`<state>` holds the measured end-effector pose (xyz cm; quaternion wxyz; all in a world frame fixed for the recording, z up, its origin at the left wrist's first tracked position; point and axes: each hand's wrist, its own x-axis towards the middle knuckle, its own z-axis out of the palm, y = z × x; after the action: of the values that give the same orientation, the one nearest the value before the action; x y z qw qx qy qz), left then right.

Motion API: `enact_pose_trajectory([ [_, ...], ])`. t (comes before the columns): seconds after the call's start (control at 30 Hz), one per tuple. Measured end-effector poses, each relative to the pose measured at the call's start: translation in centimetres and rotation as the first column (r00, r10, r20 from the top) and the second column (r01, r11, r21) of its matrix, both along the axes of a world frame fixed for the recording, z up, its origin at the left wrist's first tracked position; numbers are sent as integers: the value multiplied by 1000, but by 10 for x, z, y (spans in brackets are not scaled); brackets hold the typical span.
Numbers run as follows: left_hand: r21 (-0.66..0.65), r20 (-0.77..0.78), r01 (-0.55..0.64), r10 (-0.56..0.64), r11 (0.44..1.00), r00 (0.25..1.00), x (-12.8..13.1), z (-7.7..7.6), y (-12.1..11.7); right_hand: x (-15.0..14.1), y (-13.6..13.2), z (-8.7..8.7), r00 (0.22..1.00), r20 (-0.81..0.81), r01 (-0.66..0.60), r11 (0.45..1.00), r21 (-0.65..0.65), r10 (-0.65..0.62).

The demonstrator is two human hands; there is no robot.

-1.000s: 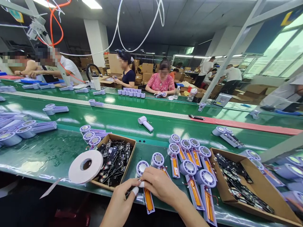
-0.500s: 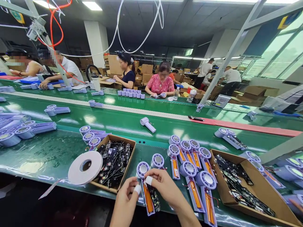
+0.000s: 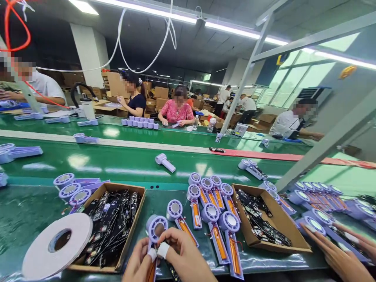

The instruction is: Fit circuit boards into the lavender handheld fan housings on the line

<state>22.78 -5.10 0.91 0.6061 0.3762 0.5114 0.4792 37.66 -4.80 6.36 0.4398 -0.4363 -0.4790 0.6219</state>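
Left hand (image 3: 137,261) and right hand (image 3: 184,256) are curled in by the purple fan (image 3: 158,228), can't tell what either's gripping. Probably light, stiff plastic; I'd grab the round rim (image 3: 149,227), board (image 3: 174,273) seems fragile.

Far side of green bench: person in pink top (image 3: 178,111), clear bottle (image 3: 196,122) just beside; person in dark top (image 3: 136,105) near open carton (image 3: 109,106). Slim black tool (image 3: 216,149) lies at left end of red strip (image 3: 264,156). White cable (image 3: 120,43) loops overhead, windows (image 3: 299,78) at right, stacked cardboard boxes (image 3: 161,93) behind.
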Motion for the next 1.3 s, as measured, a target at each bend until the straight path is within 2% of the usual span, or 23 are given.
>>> enact_pose_trajectory([
  [0.13,15,-168,-170,170,985,971,12,-25,-1,7,2,-15,996,-79,51,999,4,-50],
  [0.2,6,-174,-187,185,982,967,17,-29,-1,10,2,-22,979,-180,91,995,-46,-97],
  [0.33,-46,13,-87,88,995,996,21,-25,-2,13,2,-26,908,-383,78,968,-237,-167],
  [0.43,-37,140,-55,60,998,988,21,-20,-4,12,2,-19,878,-432,57,942,-332,-205],
  [0.5,-4,175,-56,55,998,983,22,-16,-5,12,1,-15,874,-436,59,937,-344,-215],
  [0.57,74,177,-68,54,995,983,24,-11,-6,14,0,-12,887,-418,69,950,-305,-198],
  [0.67,175,144,-38,12,984,989,27,0,-7,20,-4,-8,948,-288,77,978,-196,-132],
  [0.83,205,50,48,-60,978,997,21,12,-5,25,-7,-1,991,-126,31,994,-106,-44],
  [0.93,209,-23,72,-68,975,997,18,11,-6,24,-4,-7,996,-43,71,994,-89,-75],
  [1.0,191,-54,51,-41,980,998,18,9,-8,24,-1,-15,986,97,140,990,-9,-138],
  [1.07,174,-69,18,-6,985,998,18,9,-9,26,0,-19,932,309,147,978,149,-187],
  [1.13,176,-71,-3,16,984,997,18,11,-8,30,-2,-16,820,542,28,959,284,-185],
  [1.17,177,-69,-6,19,984,997,18,12,-7,32,-3,-12,743,650,-60,950,306,-162],
  [1.23,168,-57,-6,16,986,998,18,16,-6,35,-7,1,565,821,-251,930,267,-83],
  [1.3,149,-37,-9,15,989,999,18,20,-4,35,-11,15,424,905,-423,892,162,37],
])
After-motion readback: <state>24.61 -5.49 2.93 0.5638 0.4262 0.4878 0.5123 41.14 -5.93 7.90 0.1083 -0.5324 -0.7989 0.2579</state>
